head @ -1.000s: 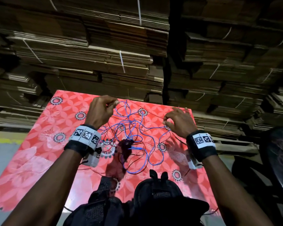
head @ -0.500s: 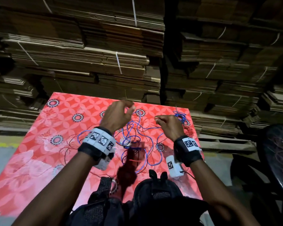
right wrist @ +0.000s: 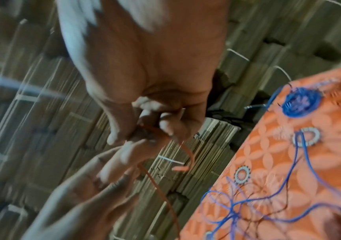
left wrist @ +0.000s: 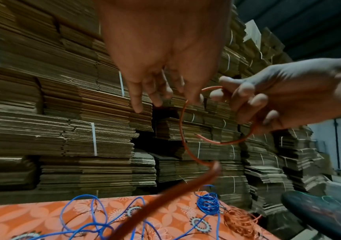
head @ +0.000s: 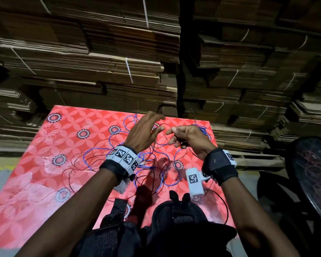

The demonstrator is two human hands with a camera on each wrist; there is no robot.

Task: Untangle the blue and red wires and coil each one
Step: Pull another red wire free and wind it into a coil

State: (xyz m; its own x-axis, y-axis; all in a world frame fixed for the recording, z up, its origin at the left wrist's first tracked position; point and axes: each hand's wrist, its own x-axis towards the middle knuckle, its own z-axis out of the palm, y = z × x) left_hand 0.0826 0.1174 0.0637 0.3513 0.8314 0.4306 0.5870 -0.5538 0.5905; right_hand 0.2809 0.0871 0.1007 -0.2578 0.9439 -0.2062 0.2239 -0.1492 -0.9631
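Now the left hand has opened its fingers, while the right hand pinches the red wire, so coiling begins

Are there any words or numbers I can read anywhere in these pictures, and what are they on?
No readable words or numbers anywhere.
White wristbands: only black-and-white square code patterns, no letters.
White box at the right wrist: one more square code pattern, no text.
Cardboard stacks: plain, no print visible.
Red flowered cloth: just patterns.
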